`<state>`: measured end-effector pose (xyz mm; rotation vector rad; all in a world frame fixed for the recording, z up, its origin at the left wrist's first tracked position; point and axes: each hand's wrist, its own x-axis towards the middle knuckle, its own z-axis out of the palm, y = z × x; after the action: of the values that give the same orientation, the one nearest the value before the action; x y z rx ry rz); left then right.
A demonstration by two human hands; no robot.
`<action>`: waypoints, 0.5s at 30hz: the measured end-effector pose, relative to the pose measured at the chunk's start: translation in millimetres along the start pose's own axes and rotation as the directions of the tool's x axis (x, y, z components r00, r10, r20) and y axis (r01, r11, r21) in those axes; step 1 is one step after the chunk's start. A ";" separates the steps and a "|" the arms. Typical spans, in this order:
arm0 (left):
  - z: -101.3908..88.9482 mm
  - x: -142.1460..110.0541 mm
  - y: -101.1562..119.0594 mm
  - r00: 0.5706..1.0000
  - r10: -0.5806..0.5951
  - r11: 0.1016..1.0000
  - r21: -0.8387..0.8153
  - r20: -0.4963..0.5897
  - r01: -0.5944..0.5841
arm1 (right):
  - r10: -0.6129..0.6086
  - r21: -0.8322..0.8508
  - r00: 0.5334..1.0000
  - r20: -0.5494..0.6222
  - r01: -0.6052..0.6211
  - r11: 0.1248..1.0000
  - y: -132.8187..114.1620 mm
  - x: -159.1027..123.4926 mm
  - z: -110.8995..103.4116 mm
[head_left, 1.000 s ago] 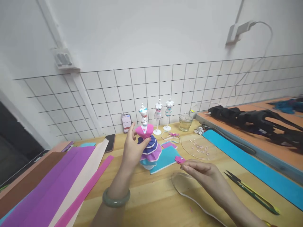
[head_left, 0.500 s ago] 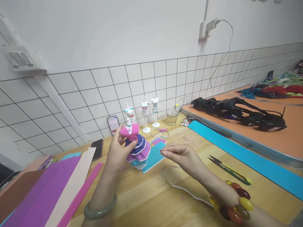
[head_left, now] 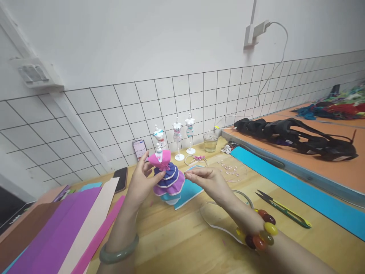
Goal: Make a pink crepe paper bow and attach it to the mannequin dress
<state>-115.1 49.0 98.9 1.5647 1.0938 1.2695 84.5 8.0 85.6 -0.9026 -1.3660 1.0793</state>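
A miniature dress form wears a tiered dress [head_left: 169, 179] with a pink top and navy, purple and blue ruffles. My left hand [head_left: 142, 179] holds it at the waist, thumb in front and fingers behind. My right hand [head_left: 207, 180] is closed in a pinch just right of the skirt; whatever is at its fingertips is too small to name. Beneath and behind the skirt lies a blue felt sheet [head_left: 189, 192]. Three white dress forms stand behind, among them one with a blue-trimmed bust [head_left: 158, 134] and one at the right [head_left: 190, 127].
Green and yellow thread snips [head_left: 285, 211] lie right of my right arm. Small pink beads [head_left: 229, 167] are scattered near a glass cup [head_left: 210, 142]. Felt sheets [head_left: 61, 224] cover the left side. A long blue strip [head_left: 288, 184] runs along the right, beside a black strapped item [head_left: 291, 137].
My right hand has moved left to the skirt. The pink flower-shaped piece seen in its fingers a second ago no longer shows there. The view has swung right.
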 end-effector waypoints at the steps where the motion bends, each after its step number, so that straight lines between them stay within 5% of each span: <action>1: -2.9 0.1 0.5 1.000 -0.004 1.000 0.006 0.022 0.004 | 0.005 0.003 1.000 -0.002 -0.005 1.000 1.0 0.9 0.4; 7: -15.3 -0.7 0.9 0.992 -0.027 0.997 0.080 0.127 0.017 | 0.043 0.014 0.999 -0.028 -0.043 0.999 10.5 1.7 3.6; 15: -29.0 -3.6 0.6 0.989 -0.135 0.980 0.157 0.053 0.125 | 0.136 -0.057 0.987 -0.082 -0.141 0.988 28.2 -1.4 4.2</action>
<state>-143.9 47.5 102.9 1.6066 1.2569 1.0624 78.6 14.4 58.4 -1.0882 -1.2939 1.0988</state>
